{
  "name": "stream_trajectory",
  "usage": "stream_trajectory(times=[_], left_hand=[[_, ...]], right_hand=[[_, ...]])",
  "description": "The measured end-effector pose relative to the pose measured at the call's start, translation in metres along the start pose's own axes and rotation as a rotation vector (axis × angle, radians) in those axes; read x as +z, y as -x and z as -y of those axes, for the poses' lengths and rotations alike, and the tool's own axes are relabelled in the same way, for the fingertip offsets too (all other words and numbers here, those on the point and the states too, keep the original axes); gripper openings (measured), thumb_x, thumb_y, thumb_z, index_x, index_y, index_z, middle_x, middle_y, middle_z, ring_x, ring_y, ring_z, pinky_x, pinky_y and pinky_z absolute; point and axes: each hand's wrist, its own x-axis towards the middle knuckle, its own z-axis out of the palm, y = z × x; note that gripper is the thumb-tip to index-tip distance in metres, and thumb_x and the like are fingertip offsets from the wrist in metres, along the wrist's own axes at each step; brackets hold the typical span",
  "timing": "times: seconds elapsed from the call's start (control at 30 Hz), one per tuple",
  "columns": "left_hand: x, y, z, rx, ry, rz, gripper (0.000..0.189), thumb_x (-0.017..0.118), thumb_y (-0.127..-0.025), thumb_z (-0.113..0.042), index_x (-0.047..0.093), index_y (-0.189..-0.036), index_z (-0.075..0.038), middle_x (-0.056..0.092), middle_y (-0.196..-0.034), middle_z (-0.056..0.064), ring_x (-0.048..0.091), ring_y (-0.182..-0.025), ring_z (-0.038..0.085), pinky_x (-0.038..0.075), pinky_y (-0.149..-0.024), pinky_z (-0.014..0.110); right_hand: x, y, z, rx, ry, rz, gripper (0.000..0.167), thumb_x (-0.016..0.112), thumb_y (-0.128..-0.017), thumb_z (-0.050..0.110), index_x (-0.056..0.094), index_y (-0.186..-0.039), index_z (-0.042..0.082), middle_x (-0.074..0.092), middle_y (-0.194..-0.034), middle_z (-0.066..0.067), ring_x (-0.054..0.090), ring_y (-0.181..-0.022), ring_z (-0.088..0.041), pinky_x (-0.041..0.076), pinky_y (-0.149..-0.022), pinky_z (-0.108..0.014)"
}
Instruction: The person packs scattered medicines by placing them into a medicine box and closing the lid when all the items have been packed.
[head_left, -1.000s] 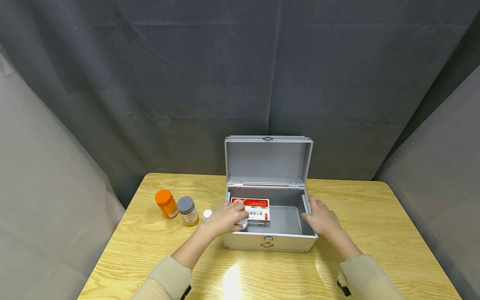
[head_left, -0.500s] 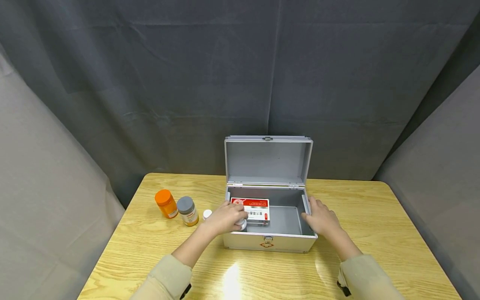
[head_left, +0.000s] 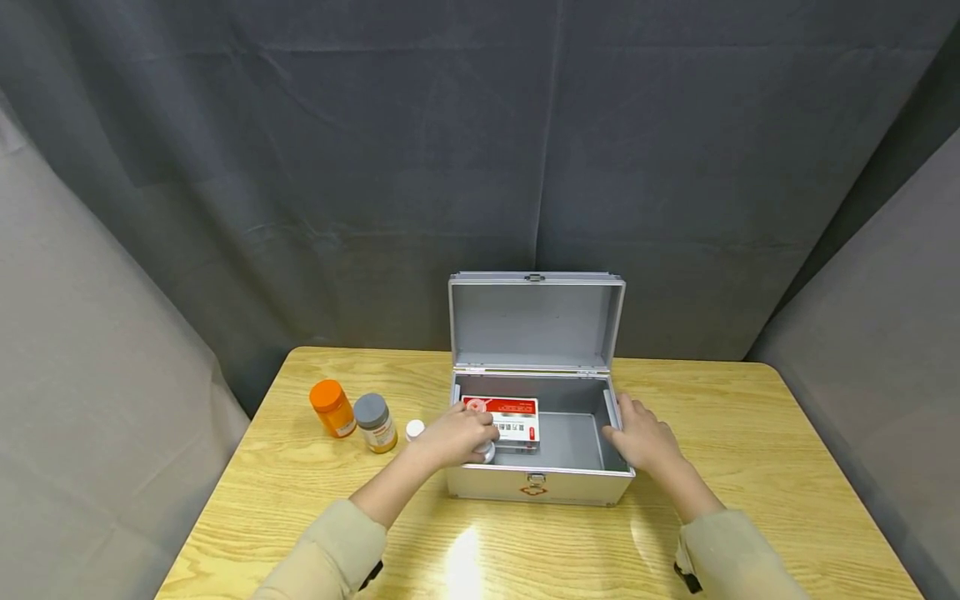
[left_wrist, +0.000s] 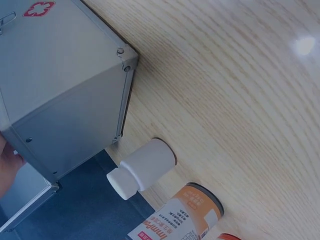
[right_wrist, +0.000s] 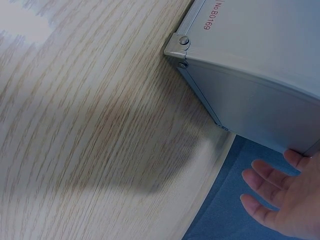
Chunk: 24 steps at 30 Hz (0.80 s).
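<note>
An aluminium first-aid box (head_left: 540, 483) stands on the table with its lid (head_left: 536, 325) raised. My left hand (head_left: 459, 435) reaches over its left front part, fingers curled on a white-capped bottle (head_left: 487, 452) that is mostly hidden beneath them. A red and white medicine carton (head_left: 516, 421) lies in the left half, right beside those fingers. At the right wall is my right hand (head_left: 645, 435), its thumb over the rim inside and a fingertip against the outer side. In the right wrist view its other fingers (right_wrist: 267, 182) stand loosely bent, away from the wall.
Left of the box are a small white bottle (left_wrist: 147, 164), a grey-lidded bottle (head_left: 377, 423) with an orange and white label, and an orange bottle (head_left: 332, 408). Grey cloth (head_left: 375, 167) hangs behind the wooden table (head_left: 750, 467).
My left hand shifts only slightly, dipping a little left and then back right over the box. The right hand, the box and the bottles on the table stay where they were.
</note>
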Motion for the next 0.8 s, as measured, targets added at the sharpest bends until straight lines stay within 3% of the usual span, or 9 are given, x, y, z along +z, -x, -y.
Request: stream_trajectory(times=[0.27,0.5,0.8], left_hand=[[0.0034,-0.0032,-0.0007,0.000,-0.019,0.014,0.022,0.069,-0.076,-0.035,0.065,-0.095,-0.024,0.058,-0.089,-0.008,0.058,-0.084,0.011,0.041,-0.074,0.026],[0.0031,-0.0044,-0.0020,-0.017,0.018,0.027,0.018,0.069,-0.076,-0.025,0.066,-0.094,-0.023,0.059,-0.089,-0.007,0.057,-0.085,0.011,0.042,-0.076,0.027],[0.0011,-0.0039,-0.0024,-0.026,0.034,0.033,0.021,0.070,-0.077,-0.029,0.067,-0.096,-0.023,0.059,-0.091,-0.007,0.058,-0.088,0.011,0.043,-0.077,0.028]], right_hand=[[0.0016,-0.0009,-0.0005,-0.001,0.002,-0.005,0.064,0.049,-0.086,0.033,0.028,-0.134,-0.003,0.043,-0.127,-0.032,0.043,-0.111,-0.049,0.037,-0.079,-0.062],[0.0008,0.0006,0.0011,0.004,-0.009,-0.005,0.066,0.048,-0.085,0.033,0.028,-0.135,-0.005,0.041,-0.128,-0.033,0.042,-0.113,-0.050,0.035,-0.082,-0.064],[-0.0007,0.0006,0.0022,0.002,-0.006,-0.006,0.065,0.048,-0.086,0.032,0.028,-0.135,-0.005,0.040,-0.129,-0.033,0.041,-0.113,-0.051,0.035,-0.081,-0.064]])
